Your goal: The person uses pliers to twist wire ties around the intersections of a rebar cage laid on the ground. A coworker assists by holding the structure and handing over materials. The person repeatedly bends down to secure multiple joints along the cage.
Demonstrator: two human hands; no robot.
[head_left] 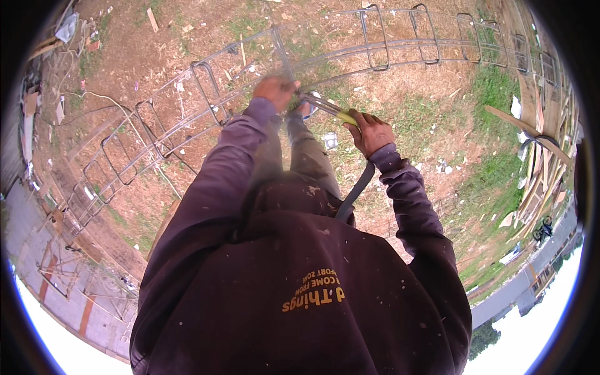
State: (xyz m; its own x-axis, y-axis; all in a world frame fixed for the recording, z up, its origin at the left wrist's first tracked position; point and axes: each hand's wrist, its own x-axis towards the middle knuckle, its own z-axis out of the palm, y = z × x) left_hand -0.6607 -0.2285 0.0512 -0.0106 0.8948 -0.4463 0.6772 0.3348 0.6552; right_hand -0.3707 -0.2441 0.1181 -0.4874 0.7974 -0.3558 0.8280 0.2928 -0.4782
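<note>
A long cage of steel bars (434,42) with rectangular stirrups (365,32) runs across the ground in front of me. My left hand (274,92) is at the cage, beside the lower end of a stirrup. It is smeared by motion, with the fingers curled in; whatever they hold does not show. My right hand (374,132) is closed round the yellow-green handles of long metal pincers (326,106). Their jaw end points left toward my left hand, near the bars, and is too blurred to tell whether it grips anything.
My legs (307,145) stand close behind the cage. A grey strap (357,192) hangs by my right side. Wooden planks (545,164) are piled at the far right. A pale hose or cord (103,95) lies at the left, and scraps litter the dirt and grass.
</note>
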